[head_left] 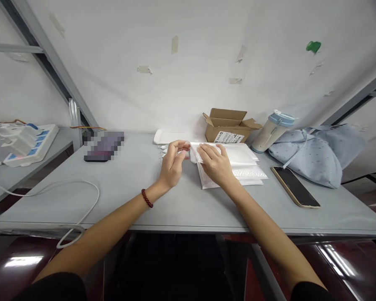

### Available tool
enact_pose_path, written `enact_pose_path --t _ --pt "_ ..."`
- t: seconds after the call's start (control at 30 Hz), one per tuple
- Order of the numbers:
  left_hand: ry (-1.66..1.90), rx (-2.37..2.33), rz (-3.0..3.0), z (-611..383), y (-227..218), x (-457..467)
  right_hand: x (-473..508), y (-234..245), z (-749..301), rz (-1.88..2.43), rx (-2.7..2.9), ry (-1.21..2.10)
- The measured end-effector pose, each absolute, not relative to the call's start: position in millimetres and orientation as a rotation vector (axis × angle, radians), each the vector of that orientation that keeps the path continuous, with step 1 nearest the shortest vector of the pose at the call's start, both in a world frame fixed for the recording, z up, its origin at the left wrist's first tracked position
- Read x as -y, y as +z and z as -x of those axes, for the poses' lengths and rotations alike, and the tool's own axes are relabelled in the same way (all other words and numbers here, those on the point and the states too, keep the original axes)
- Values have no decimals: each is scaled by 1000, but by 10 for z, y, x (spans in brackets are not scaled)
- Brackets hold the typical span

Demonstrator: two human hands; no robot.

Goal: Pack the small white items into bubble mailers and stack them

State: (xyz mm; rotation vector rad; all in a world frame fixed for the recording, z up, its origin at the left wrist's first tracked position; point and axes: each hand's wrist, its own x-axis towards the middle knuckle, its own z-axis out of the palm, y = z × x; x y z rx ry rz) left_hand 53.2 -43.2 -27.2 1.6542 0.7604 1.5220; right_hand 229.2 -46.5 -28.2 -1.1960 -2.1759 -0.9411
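Note:
A stack of white bubble mailers (pixel 242 165) lies on the grey table (pixel 138 184), right of centre. My right hand (pixel 215 164) rests on the top mailer near its left end, fingers closed on its edge. My left hand (pixel 173 164), with a red bead bracelet at the wrist, is curled just left of the stack, its fingertips pinched at the mailer's open end. Small white scraps (pixel 163 152) lie beyond my left hand.
An open cardboard box (pixel 227 125) stands at the back. A blue-lidded tumbler (pixel 272 131), a blue cloth bag (pixel 319 154) and a phone (pixel 295 186) lie right. A dark object (pixel 103 147), power strip (pixel 31 144) and white cable (pixel 81 196) lie left.

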Motion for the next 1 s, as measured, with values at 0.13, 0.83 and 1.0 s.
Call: enact_pose_path --t 0.13,0.83,1.0 --pt "1523 -891 -1988 -516 -288 396 459 -295 -2291 1126 2139 -1033" --pt "1513 -810 -2808 -511 -371 284 561 -256 -2246 990 1987 -1005" --pt "1461 -880 -2430 -579 -310 379 574 -287 -2267 1218 2008 -839"
